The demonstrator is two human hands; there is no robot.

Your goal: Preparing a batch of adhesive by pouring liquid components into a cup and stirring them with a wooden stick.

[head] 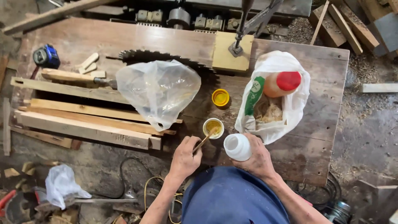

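Observation:
My left hand grips a thin wooden stick whose tip dips into a small white cup of yellow liquid on the worn wooden bench. My right hand holds a white plastic bottle with its mouth open, just right of the cup. A yellow cap lies on the bench above the cup. Behind the bottle sits a white plastic bag holding a jar with a red lid.
A clear plastic bag lies over a circular saw blade. Several wooden slats are stacked at the left, with a chisel and a blue tape measure. A yellow wood block sits under a clamp. Cables and scraps cover the floor.

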